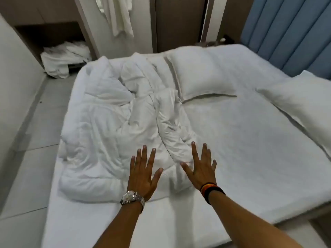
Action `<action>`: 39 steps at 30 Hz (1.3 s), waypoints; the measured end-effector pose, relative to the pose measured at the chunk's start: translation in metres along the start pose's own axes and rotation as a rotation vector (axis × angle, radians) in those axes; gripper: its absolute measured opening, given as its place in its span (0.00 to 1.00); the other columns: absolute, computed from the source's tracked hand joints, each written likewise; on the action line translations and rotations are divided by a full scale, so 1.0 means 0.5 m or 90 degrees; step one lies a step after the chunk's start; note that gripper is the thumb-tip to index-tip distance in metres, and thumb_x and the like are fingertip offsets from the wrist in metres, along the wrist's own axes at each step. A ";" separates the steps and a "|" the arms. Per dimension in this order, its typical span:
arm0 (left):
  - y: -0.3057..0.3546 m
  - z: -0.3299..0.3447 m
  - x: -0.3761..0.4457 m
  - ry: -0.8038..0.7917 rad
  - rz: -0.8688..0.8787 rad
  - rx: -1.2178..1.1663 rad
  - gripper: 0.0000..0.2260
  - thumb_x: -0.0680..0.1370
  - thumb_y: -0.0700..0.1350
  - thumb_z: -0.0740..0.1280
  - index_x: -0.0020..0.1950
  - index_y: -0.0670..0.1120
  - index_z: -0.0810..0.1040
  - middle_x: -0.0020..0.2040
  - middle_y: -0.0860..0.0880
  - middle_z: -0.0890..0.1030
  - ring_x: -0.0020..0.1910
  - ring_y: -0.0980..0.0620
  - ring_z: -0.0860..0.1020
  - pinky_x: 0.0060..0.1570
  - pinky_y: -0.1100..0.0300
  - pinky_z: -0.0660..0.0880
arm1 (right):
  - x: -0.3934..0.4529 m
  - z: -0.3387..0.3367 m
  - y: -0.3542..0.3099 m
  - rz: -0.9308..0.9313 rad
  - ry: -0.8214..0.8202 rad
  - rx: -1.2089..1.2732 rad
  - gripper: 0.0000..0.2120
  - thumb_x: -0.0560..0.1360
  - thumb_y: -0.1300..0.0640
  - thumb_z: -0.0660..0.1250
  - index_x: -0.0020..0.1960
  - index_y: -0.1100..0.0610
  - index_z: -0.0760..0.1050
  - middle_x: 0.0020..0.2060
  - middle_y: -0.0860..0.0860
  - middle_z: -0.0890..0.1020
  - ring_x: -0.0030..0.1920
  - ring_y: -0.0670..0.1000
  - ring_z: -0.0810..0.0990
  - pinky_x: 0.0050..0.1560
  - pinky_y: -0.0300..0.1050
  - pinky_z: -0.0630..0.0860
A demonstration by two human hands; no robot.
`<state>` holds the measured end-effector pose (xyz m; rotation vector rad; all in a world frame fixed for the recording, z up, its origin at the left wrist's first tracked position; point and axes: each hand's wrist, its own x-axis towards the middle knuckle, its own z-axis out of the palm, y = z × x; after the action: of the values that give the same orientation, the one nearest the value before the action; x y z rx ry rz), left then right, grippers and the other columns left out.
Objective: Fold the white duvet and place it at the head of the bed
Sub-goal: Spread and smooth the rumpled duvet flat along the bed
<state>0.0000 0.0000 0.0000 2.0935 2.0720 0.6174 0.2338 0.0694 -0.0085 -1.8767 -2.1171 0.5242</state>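
Note:
The white duvet (111, 126) lies crumpled in a heap on the left half of the bed (250, 149). My left hand (143, 174), with a metal watch on the wrist, is spread flat over the duvet's near edge. My right hand (200, 167), with dark bands on the wrist, is spread with fingers apart over the duvet's near right fold. Neither hand grips any cloth. The blue padded headboard (286, 33) stands at the right side of the view.
Two white pillows lie on the bed: one pillow (202, 76) beside the duvet, another pillow (300, 101) near the headboard. A pile of white linen (64, 58) sits on the floor at the far left. A white towel (118, 15) hangs above. A grey tiled floor (35, 140) runs along the left.

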 end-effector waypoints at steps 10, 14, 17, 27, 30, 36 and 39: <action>-0.049 0.290 0.163 -0.017 -0.024 0.115 0.32 0.84 0.65 0.45 0.85 0.51 0.49 0.85 0.46 0.47 0.83 0.43 0.46 0.77 0.36 0.41 | 0.270 0.242 0.167 0.022 -0.004 -0.001 0.59 0.62 0.12 0.50 0.82 0.39 0.31 0.83 0.62 0.48 0.83 0.62 0.44 0.74 0.77 0.40; -0.057 0.320 0.180 -0.010 -0.054 0.111 0.32 0.84 0.64 0.45 0.85 0.51 0.48 0.85 0.47 0.47 0.83 0.44 0.45 0.78 0.37 0.40 | 0.293 0.273 0.172 -0.090 0.070 -0.034 0.56 0.70 0.18 0.56 0.85 0.50 0.45 0.56 0.55 0.83 0.60 0.56 0.80 0.78 0.70 0.46; -0.049 0.320 0.169 -0.015 -0.067 0.101 0.32 0.84 0.64 0.45 0.85 0.52 0.47 0.85 0.48 0.47 0.83 0.45 0.45 0.78 0.36 0.40 | 0.273 0.278 0.173 -0.115 0.082 0.066 0.48 0.75 0.28 0.63 0.85 0.51 0.49 0.48 0.50 0.86 0.50 0.54 0.84 0.75 0.57 0.65; 0.096 0.206 0.077 -0.109 -0.004 0.039 0.30 0.83 0.65 0.39 0.84 0.58 0.46 0.85 0.50 0.48 0.83 0.49 0.43 0.78 0.40 0.41 | -0.012 0.081 0.190 0.024 0.016 0.233 0.44 0.74 0.23 0.58 0.80 0.29 0.36 0.34 0.43 0.81 0.32 0.44 0.79 0.39 0.46 0.80; 0.159 0.184 0.008 -0.144 0.036 0.035 0.29 0.83 0.64 0.38 0.84 0.58 0.47 0.85 0.51 0.49 0.83 0.49 0.43 0.78 0.41 0.42 | -0.126 0.037 0.190 0.027 0.039 0.233 0.40 0.77 0.26 0.56 0.80 0.28 0.36 0.30 0.45 0.80 0.29 0.45 0.78 0.39 0.48 0.81; 0.278 0.182 -0.171 -0.231 0.061 0.039 0.28 0.84 0.61 0.38 0.83 0.58 0.56 0.83 0.52 0.58 0.83 0.47 0.51 0.78 0.44 0.42 | -0.340 -0.028 0.309 0.072 -0.004 0.255 0.31 0.76 0.24 0.56 0.77 0.23 0.52 0.43 0.48 0.85 0.41 0.49 0.83 0.52 0.45 0.79; 0.345 0.227 -0.268 -0.279 0.109 0.052 0.28 0.84 0.61 0.40 0.83 0.57 0.57 0.83 0.52 0.57 0.82 0.47 0.52 0.78 0.45 0.39 | -0.441 -0.043 0.416 0.155 -0.012 0.292 0.31 0.74 0.23 0.61 0.75 0.26 0.62 0.56 0.50 0.85 0.53 0.50 0.83 0.59 0.45 0.78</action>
<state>0.2060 -0.1182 -0.0646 2.2189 1.7143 0.0746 0.4578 -0.1263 -0.0701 -1.8586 -1.6041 0.9869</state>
